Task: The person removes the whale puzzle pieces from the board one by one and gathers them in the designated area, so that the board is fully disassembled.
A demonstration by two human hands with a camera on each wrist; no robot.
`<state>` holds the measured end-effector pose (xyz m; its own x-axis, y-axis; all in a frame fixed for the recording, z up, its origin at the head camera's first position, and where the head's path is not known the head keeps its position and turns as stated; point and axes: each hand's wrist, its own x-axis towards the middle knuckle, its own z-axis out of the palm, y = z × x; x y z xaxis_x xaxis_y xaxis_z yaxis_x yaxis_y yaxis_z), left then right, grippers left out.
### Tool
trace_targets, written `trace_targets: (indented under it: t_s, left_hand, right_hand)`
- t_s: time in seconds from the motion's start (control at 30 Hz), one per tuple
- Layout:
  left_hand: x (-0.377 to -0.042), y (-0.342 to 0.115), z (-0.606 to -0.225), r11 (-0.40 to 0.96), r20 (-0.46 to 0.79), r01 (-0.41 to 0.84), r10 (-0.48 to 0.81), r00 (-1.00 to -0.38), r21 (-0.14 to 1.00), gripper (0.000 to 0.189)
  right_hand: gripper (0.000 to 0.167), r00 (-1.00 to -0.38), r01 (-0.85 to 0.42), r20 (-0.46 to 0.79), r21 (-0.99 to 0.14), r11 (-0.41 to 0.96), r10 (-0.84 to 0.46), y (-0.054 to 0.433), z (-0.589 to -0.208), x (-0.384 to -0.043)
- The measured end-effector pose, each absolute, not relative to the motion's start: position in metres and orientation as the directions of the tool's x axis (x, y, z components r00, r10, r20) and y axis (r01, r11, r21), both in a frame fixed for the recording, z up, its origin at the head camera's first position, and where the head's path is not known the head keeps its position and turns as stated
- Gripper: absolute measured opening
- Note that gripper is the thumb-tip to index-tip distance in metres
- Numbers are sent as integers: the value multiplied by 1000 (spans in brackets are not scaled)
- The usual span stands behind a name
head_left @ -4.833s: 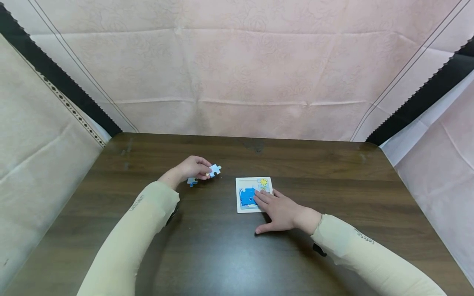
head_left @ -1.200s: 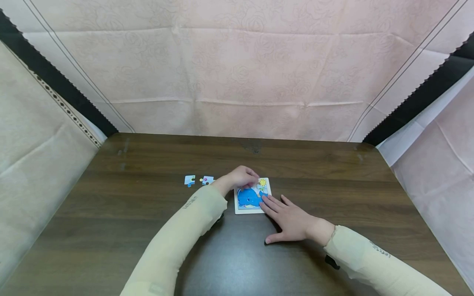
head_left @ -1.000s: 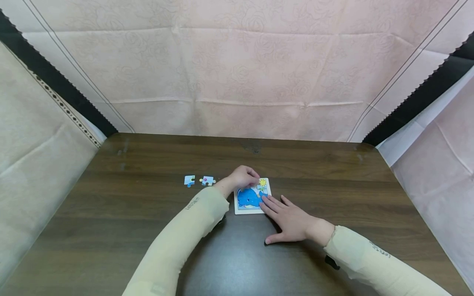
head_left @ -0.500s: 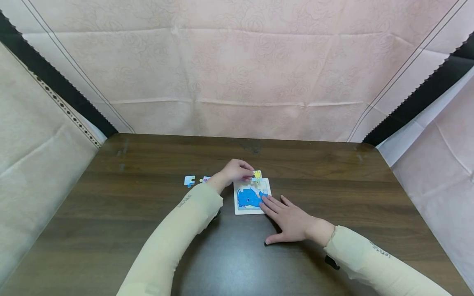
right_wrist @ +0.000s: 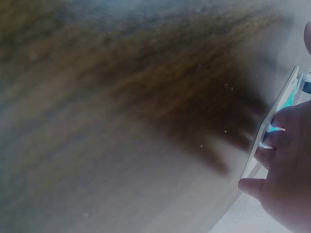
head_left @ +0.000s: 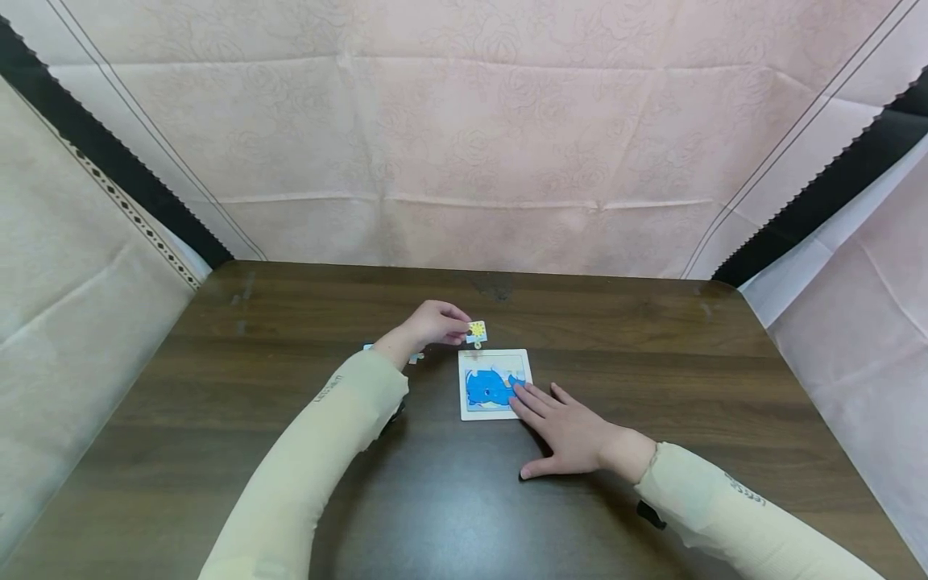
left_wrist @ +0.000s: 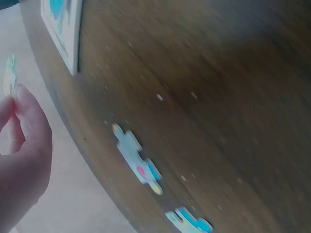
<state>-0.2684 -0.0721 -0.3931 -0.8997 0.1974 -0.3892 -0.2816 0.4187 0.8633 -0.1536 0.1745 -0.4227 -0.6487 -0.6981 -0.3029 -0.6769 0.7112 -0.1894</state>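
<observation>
My left hand (head_left: 433,324) pinches a jigsaw piece (head_left: 477,331) with a yellow sun on it, just beyond the puzzle board's far edge. In the left wrist view that piece (left_wrist: 9,75) shows nearly edge-on between thumb and finger. The white-framed puzzle board (head_left: 495,357) bears a blue whale picture in its lower part; its upper strip is bare of pieces. My right hand (head_left: 569,431) lies with fingers spread, fingertips on the board's lower right side. The right wrist view shows those fingers (right_wrist: 274,141) over the board's edge.
Two loose jigsaw pieces lie on the brown wooden table (head_left: 406,491) left of the board, mostly hidden under my left wrist in the head view. The left wrist view shows the nearer piece (left_wrist: 136,158) and another piece (left_wrist: 188,222). A pale cloth (head_left: 464,161) hangs behind the table.
My left hand has taken the sun piece off the board's upper right corner and carried it up and left. Earlier it set a piece down on the left. My right hand stays on the board.
</observation>
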Motion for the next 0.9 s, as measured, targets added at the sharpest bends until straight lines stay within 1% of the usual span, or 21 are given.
trace_targets:
  t_s: [0.37,0.53,0.77,0.9]
  left_hand:
    - [-267,-98,-395,440,-425,-317,170,-889,840,25]
    - [-266,-110,-398,441,-436,-326,174,-883,836,25]
    - [-262,-124,-402,460,-477,-350,195,-857,816,27]
    - [-261,-127,-405,457,-472,-344,201,-858,820,26]
  right_hand:
    - [96,-654,-678,-289,-185,711,-699,174,-423,-152]
    - [95,-654,-681,-282,-186,709,-702,174,-423,-151]
    - [95,-652,-684,-279,-183,706,-705,174,-423,-151]
    - [95,-653,-683,-282,-181,707,-703,174,-422,-151]
